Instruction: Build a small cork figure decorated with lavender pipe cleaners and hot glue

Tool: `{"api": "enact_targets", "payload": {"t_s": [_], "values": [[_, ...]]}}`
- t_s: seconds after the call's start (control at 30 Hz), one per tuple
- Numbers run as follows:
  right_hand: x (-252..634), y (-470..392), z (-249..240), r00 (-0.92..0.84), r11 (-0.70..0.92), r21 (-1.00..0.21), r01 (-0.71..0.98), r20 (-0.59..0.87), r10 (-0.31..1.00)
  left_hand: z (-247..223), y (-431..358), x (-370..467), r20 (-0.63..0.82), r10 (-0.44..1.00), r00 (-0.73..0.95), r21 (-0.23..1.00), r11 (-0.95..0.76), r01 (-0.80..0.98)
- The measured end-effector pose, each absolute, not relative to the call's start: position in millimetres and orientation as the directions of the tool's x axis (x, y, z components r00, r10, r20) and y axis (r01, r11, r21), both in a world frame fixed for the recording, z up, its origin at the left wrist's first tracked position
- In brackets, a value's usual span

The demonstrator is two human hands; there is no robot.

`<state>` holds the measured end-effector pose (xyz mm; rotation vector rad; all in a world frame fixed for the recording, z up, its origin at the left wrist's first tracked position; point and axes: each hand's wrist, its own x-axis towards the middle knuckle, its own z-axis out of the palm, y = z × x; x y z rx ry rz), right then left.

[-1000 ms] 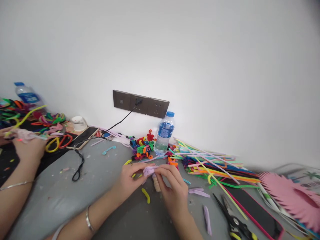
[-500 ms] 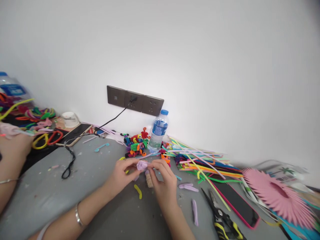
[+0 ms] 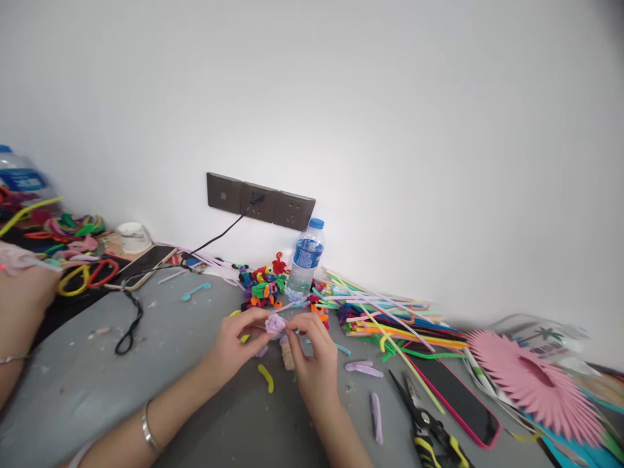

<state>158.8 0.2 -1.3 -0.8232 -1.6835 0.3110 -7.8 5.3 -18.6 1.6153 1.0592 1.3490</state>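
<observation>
Between my two hands is a small light-purple piece of coiled pipe cleaner (image 3: 275,324). My left hand (image 3: 238,341) pinches its left side between thumb and forefinger. From the other side, my right hand (image 3: 314,351) grips its right edge with closed fingertips. Just below, a beige coiled piece (image 3: 287,355) is partly hidden behind my right fingers. A short yellow pipe cleaner piece (image 3: 266,378) lies on the grey table under my left hand. Folded purple pieces (image 3: 363,368) and another purple strip (image 3: 377,417) lie right of my right hand.
Behind my hands stand a water bottle (image 3: 306,260) and colourful pipe cleaner figures (image 3: 266,286). To the right are loose pipe cleaners (image 3: 400,322), pliers (image 3: 429,426), a phone (image 3: 458,400) and a pink pleated ring (image 3: 536,383). Another person's hand (image 3: 24,292) is at far left, beside scissors (image 3: 88,276).
The view has shifted slightly, so the whole scene sits a little lower and further left. Both hands keep hold of the purple piece, with only slight finger movement.
</observation>
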Motion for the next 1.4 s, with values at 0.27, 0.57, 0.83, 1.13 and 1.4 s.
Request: {"api": "enact_targets", "payload": {"t_s": [0.27, 0.57, 0.83, 1.13, 1.4], "values": [[159, 0, -3, -0.071, 0.732, -0.583, 0.353, 0.763, 0.642, -14, 4, -7, 0.306, 0.945, 0.114, 0.943, -0.317, 0.098], [161, 0, -5, -0.084, 0.733, -0.583, 0.351, 0.76, 0.644, -5, 0, -4, 0.217, 0.971, 0.104, 0.976, -0.217, -0.013], [160, 0, -7, -0.102, 0.751, -0.556, 0.356, 0.775, 0.623, -18, 2, -6, 0.221, 0.965, 0.143, 0.975, -0.216, -0.052], [159, 0, -8, -0.108, 0.739, -0.572, 0.357, 0.76, 0.641, -19, 4, -7, 0.211, 0.966, 0.149, 0.977, -0.205, -0.054], [161, 2, -5, -0.089, 0.731, -0.586, 0.351, 0.756, 0.649, -10, 3, -4, 0.14, 0.982, 0.131, 0.987, -0.127, -0.098]]}}
